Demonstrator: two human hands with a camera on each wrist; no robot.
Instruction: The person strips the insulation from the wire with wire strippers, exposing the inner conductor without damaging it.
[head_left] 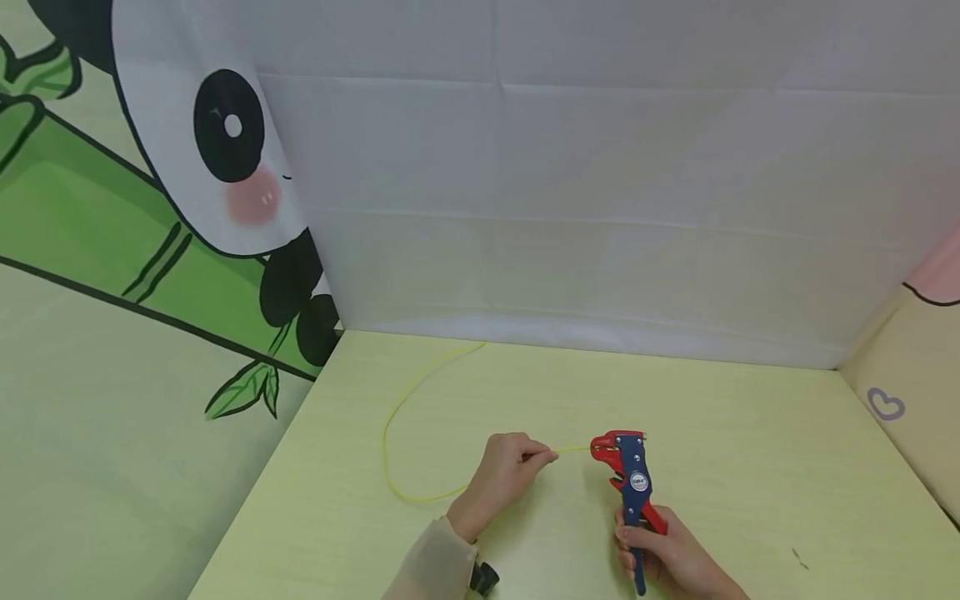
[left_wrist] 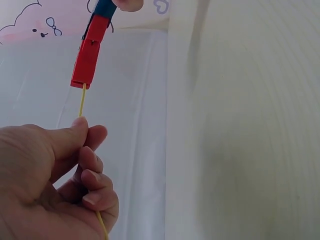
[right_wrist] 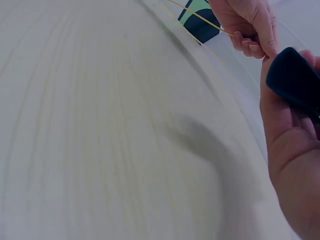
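Note:
A thin yellow wire [head_left: 390, 421] loops over the table from the back edge to my left hand [head_left: 502, 471]. That hand pinches the wire between thumb and forefinger, near its end. In the left wrist view, the wire [left_wrist: 82, 102] runs up from the fingertips into the red nose of a wire stripper [left_wrist: 87, 60]. My right hand [head_left: 667, 550] grips the red and blue wire stripper [head_left: 636, 483] by its handles, head up and nose pointing left. Its jaws meet the wire's end; whether they clamp it I cannot tell. In the right wrist view, a dark blue handle [right_wrist: 295, 82] sticks out from the palm.
The pale wood-grain table [head_left: 720, 433] ends at a white cloth backdrop [head_left: 570, 208]. A printed panda panel [head_left: 225, 200] stands on the left, and a cream panel with a heart [head_left: 887, 404] on the right. A small dark mark [head_left: 800, 558] lies at the table's right.

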